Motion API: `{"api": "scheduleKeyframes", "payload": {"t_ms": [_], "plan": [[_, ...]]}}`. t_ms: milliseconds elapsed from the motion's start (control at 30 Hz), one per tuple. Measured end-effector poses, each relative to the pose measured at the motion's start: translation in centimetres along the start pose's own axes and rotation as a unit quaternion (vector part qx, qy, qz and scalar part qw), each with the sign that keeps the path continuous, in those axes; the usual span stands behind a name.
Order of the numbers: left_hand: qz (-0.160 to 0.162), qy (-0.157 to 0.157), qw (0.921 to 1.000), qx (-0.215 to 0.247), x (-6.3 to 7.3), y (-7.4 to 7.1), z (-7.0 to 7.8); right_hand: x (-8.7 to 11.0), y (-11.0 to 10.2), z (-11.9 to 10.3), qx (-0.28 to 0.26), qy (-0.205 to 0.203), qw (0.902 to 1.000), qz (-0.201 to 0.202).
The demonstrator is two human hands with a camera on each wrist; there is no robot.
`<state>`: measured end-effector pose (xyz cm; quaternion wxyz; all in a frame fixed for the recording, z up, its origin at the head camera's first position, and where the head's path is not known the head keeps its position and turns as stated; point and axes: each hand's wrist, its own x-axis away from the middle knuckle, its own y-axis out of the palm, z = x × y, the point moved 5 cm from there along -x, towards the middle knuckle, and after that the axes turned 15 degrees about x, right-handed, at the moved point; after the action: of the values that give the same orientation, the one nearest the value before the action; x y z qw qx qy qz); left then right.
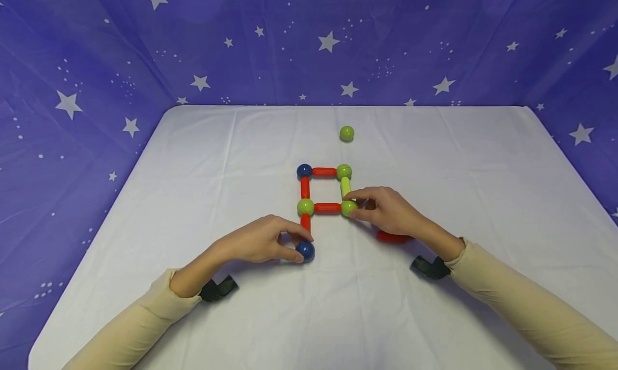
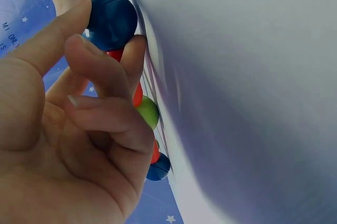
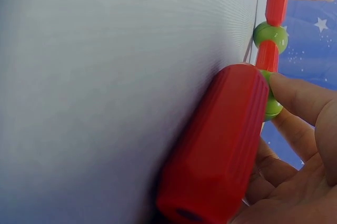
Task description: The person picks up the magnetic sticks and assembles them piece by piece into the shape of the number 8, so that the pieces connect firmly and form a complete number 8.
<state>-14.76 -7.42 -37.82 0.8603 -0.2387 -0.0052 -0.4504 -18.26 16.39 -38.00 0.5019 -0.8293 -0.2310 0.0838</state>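
Note:
My left hand (image 1: pixel 263 240) pinches a dark blue ball (image 1: pixel 305 250) between thumb and fingers. From that ball a red rod (image 1: pixel 306 222) runs up to a green ball (image 1: pixel 306 207), the near left corner of a square of rods and balls. My right hand (image 1: pixel 388 209) holds the green ball (image 1: pixel 348 208) at the square's near right corner with thumb and fingertips. Another dark blue ball (image 1: pixel 304 171) and a green ball (image 1: pixel 344 171) form the far corners. Red rods make three sides; a light green rod (image 1: pixel 345 188) makes the right one.
Under my right hand a loose red rod (image 3: pixel 213 145) lies on the white cloth. A single green ball (image 1: pixel 346 133) sits beyond the square. The white-covered table (image 1: pixel 203 161) is backed by a purple star-patterned curtain (image 1: pixel 289 59). Dark wrist attachments (image 1: pixel 219 289) stick out from both sleeves.

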Motion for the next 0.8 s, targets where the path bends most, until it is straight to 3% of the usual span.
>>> {"api": "scheduleKeyframes", "payload": {"t_ms": [467, 800], "plan": [[0.015, -0.01, 0.9993, 0.034, 0.12, -0.1, -0.09, -0.04, -0.01, -0.09, 0.001, -0.004, 1.0, 0.003], [0.032, -0.002, 0.999, 0.033, 0.12, -0.14, -0.09, -0.07, -0.05, -0.04, 0.0, -0.005, 1.0, 0.003]]}}
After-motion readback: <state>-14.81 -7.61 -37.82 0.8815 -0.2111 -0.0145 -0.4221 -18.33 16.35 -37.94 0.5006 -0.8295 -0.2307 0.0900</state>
